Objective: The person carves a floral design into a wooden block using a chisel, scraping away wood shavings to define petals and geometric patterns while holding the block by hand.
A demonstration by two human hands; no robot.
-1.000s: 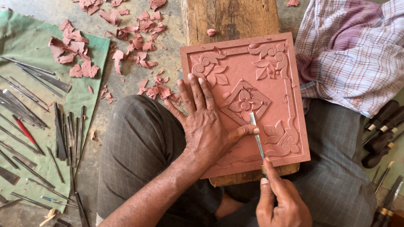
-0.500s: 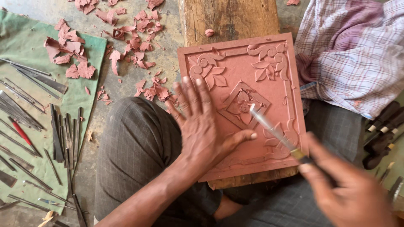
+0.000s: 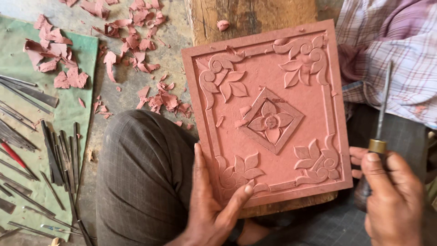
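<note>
The carved red tile [image 3: 268, 114] lies flat on a wooden block [image 3: 248, 16] just ahead of the knees, and the left hand [image 3: 211, 205] is the nearer one, clamped on its near-left corner with the thumb over the lower border. The right hand [image 3: 393, 198] sits off the tile's right edge, closed round a chisel [image 3: 381, 109] whose blade points up and away, clear of the carving. Clay chips [image 3: 127, 41] litter the floor beyond, with tools [image 3: 50, 155] laid on a green mat [image 3: 16, 64] at left.

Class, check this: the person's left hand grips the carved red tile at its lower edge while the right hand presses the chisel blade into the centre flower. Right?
Not quite. The head view shows the right hand holding the chisel upright, off the tile, not on the centre flower. The left hand does grip the lower edge.
</note>
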